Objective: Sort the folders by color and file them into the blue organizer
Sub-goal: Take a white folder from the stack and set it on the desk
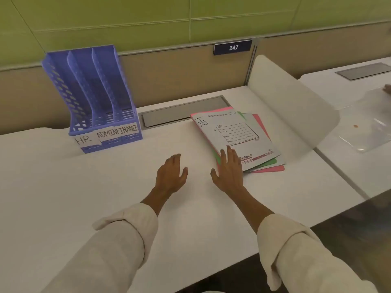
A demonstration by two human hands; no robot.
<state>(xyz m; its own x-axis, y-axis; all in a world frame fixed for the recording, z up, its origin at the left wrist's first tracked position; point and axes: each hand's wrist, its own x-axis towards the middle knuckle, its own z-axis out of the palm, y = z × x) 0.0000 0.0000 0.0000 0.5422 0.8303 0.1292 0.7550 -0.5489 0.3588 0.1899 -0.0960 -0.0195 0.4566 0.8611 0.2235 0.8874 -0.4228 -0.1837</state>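
A stack of folders (pixel 239 134) lies flat on the white desk, right of centre. Its top folder is white with "HR" handwritten on it; green and pink edges show beneath. The blue organizer (pixel 95 98) stands at the back left with three empty slots labelled HR, ADMIN and FINANCE. My right hand (pixel 229 168) rests palm down with its fingertips on the near-left corner of the stack, holding nothing. A little left of it, my left hand (pixel 171 174) hovers open over bare desk.
A grey cable-tray lid (pixel 169 116) is set into the desk (pixel 105 197) behind the folders. A white curved divider (pixel 292 102) stands to the right, with another desk and a clear plastic sheet (pixel 368 127) beyond. A low partition backs the desk.
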